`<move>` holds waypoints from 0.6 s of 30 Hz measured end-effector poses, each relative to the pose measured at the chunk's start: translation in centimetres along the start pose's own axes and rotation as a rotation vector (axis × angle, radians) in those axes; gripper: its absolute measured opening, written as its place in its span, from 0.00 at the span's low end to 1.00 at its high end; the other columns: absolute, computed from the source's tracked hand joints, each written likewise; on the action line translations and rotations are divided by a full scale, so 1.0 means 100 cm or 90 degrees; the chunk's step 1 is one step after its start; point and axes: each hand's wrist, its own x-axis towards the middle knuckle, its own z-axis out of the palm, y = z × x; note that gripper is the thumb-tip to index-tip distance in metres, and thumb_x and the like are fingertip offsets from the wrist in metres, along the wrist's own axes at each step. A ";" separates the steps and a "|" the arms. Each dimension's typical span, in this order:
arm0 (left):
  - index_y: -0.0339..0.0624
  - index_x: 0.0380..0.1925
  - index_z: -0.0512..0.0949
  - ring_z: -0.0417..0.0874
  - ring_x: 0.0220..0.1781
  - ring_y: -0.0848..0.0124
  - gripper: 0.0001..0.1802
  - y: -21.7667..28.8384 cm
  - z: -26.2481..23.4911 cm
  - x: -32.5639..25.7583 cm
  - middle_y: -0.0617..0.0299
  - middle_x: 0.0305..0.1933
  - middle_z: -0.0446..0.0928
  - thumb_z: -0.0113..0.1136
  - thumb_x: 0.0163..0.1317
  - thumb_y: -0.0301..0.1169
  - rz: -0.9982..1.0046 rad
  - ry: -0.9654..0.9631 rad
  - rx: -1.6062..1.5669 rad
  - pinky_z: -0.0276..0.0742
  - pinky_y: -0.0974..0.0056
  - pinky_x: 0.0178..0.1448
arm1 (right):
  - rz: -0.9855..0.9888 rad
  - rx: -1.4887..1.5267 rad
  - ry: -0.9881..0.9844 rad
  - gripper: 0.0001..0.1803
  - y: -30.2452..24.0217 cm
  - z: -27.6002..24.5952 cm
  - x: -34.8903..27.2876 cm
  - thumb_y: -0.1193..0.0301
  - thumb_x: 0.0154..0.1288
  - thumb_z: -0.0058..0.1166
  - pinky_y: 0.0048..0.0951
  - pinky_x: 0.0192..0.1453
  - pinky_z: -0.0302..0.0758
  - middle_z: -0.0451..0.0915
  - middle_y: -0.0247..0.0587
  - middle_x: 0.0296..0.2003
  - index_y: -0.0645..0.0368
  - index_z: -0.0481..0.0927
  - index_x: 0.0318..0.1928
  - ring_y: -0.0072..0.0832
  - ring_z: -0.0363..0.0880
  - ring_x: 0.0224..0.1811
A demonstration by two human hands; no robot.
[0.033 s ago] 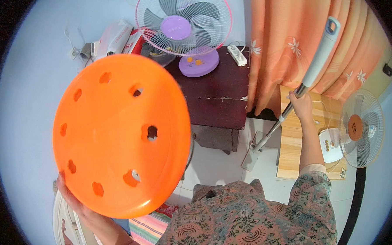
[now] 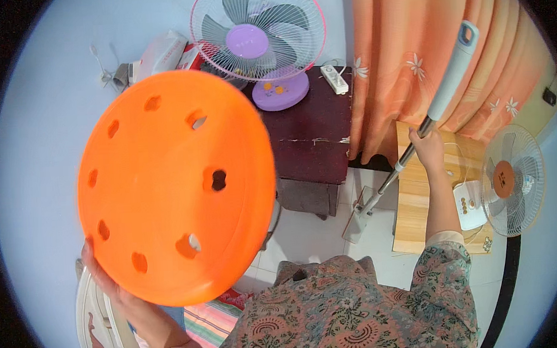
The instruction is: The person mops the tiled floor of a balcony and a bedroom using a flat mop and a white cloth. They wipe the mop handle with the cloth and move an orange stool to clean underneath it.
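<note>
A round orange plastic stool fills the left of the view. Its seat, pierced by several flower-shaped holes, is tilted toward me, and whatever lies under the seat is hidden. My left hand grips the seat's lower left rim, with some fingers out of sight behind it. On the right, my right hand is wrapped round the metal pole of a flat mop just below its grey handle grip. The mop leans up to the right, and its flat head rests on the tiled floor.
A purple fan and a white power strip stand on a dark red desk. Beside my right arm are a wooden tabletop and a second fan. Orange curtains hang behind. A striped cloth lies lower left.
The orange stool has shifted slightly up and to the right in view, with my left hand on its rim. The right hand keeps its hold on the mop pole.
</note>
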 end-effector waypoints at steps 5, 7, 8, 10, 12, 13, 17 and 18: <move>0.41 0.52 0.69 0.70 0.56 0.60 0.23 -0.055 0.015 0.053 0.57 0.57 0.69 0.52 0.58 0.38 -0.112 -0.116 -0.036 0.68 0.54 0.58 | 0.081 -0.246 -0.056 0.22 0.002 -0.035 0.007 0.52 0.53 0.54 0.41 0.35 0.72 0.77 0.53 0.24 0.63 0.76 0.29 0.47 0.78 0.31; 0.41 0.53 0.68 0.71 0.56 0.60 0.23 -0.078 0.020 0.065 0.57 0.57 0.69 0.52 0.58 0.39 -0.130 -0.140 -0.041 0.68 0.54 0.58 | 0.142 -0.333 -0.047 0.29 0.010 -0.043 0.004 0.43 0.54 0.47 0.44 0.37 0.73 0.79 0.54 0.25 0.59 0.81 0.28 0.47 0.79 0.31; 0.41 0.53 0.68 0.71 0.56 0.60 0.24 -0.094 0.023 0.072 0.58 0.57 0.70 0.52 0.58 0.39 -0.143 -0.154 -0.043 0.68 0.54 0.58 | 0.167 -0.317 -0.041 0.29 0.018 -0.045 0.002 0.43 0.54 0.48 0.44 0.37 0.73 0.79 0.55 0.26 0.59 0.81 0.30 0.47 0.79 0.32; 0.40 0.54 0.66 0.70 0.57 0.61 0.25 -0.119 0.027 0.085 0.57 0.56 0.69 0.52 0.58 0.39 -0.146 -0.153 -0.030 0.67 0.55 0.59 | 0.216 -0.290 -0.015 0.28 0.026 -0.060 -0.003 0.43 0.54 0.48 0.44 0.38 0.73 0.79 0.55 0.28 0.58 0.81 0.33 0.47 0.79 0.33; 0.38 0.55 0.65 0.70 0.57 0.62 0.26 -0.144 0.030 0.098 0.57 0.56 0.69 0.54 0.57 0.39 -0.140 -0.139 0.011 0.66 0.57 0.60 | 0.279 -0.272 -0.013 0.29 0.049 -0.071 -0.003 0.43 0.55 0.48 0.42 0.40 0.73 0.79 0.53 0.29 0.59 0.80 0.33 0.45 0.79 0.35; 0.38 0.55 0.65 0.70 0.58 0.63 0.27 -0.152 0.028 0.101 0.57 0.56 0.69 0.54 0.57 0.39 -0.149 -0.187 0.021 0.65 0.58 0.60 | 0.289 -0.252 -0.007 0.30 0.056 -0.072 -0.001 0.42 0.54 0.48 0.42 0.40 0.73 0.80 0.52 0.28 0.59 0.79 0.32 0.46 0.79 0.35; 0.37 0.55 0.65 0.69 0.58 0.63 0.28 -0.167 0.034 0.112 0.57 0.57 0.68 0.54 0.57 0.40 -0.158 -0.154 0.047 0.64 0.59 0.61 | 0.320 -0.232 0.027 0.28 0.074 -0.072 0.007 0.45 0.56 0.49 0.39 0.39 0.72 0.80 0.49 0.29 0.60 0.78 0.34 0.41 0.79 0.36; 0.38 0.55 0.65 0.69 0.58 0.63 0.28 -0.172 0.034 0.115 0.57 0.57 0.69 0.54 0.57 0.40 -0.156 -0.131 0.054 0.65 0.59 0.61 | 0.324 -0.236 0.024 0.26 0.079 -0.071 0.012 0.47 0.57 0.50 0.38 0.39 0.72 0.80 0.48 0.30 0.60 0.79 0.35 0.40 0.79 0.36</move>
